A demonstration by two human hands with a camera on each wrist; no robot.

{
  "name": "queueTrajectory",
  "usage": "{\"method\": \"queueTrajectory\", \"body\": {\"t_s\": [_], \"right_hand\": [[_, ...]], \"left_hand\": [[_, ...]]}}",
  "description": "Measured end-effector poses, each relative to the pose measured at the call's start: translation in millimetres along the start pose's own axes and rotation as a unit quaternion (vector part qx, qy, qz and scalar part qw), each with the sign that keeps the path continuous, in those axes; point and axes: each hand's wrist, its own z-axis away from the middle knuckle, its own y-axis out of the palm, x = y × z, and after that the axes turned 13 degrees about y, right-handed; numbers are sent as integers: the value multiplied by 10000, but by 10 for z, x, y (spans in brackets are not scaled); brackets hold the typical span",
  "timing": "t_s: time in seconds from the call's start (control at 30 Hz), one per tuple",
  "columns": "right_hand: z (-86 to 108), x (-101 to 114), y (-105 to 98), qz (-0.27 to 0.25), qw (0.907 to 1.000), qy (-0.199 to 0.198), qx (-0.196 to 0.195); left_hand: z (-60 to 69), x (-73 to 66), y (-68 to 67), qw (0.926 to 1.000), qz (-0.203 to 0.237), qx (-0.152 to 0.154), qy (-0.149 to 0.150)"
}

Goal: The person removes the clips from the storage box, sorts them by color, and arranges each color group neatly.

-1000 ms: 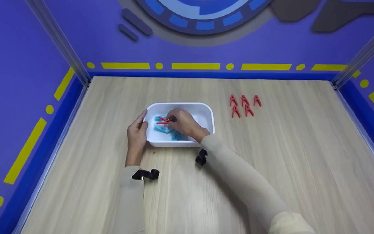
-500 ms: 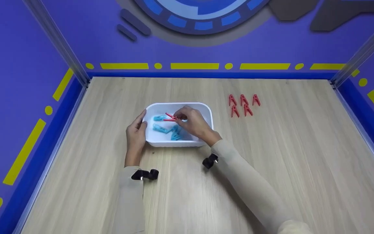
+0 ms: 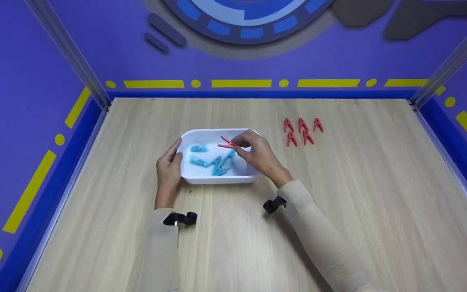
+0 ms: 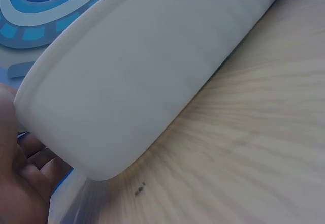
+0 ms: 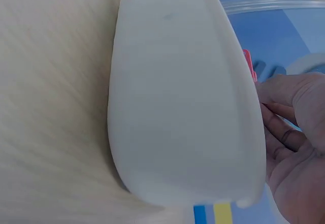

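Observation:
A white plastic tub (image 3: 201, 179) sits on the table with several light-blue clothespins (image 3: 198, 161) inside it. My left hand (image 3: 168, 170) grips the tub's left end, thumb at the rim and fingers along the outer wall; the left wrist view shows those fingers (image 4: 43, 165) beside the wall. Over the right half of the tub, my right hand (image 3: 260, 154) pinches a red clothespin (image 3: 226, 143) between thumb and fingertips, its two legs pointing left. In the right wrist view the tub's wall hides most of that clothespin (image 5: 248, 61).
Several red clothespins (image 3: 300, 132) lie in two rows on the wooden table (image 3: 359, 182), to the right of the tub. Blue panels (image 3: 249, 69) with yellow marks enclose the table at the back and both sides.
My right hand has moved right across the tub with the red clothespin, away from the light-blue ones, which now show more fully. My left hand stays at the tub's left end.

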Motion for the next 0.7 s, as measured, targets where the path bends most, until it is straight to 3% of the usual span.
{"method": "queueTrajectory", "body": {"t_s": [0.13,0.37,0.7], "right_hand": [[54,-43,-74,-39,9997,98,-216],[130,-129,-222,-124,9989,198,-418],[236,-235,-347,-262,9950,705,-661]], "left_hand": [[34,-152,-13,9999,136,37,25],[-28,181,-14,9998,145,-66,154],[-26,192,-13,9998,6,-38,170]]}}
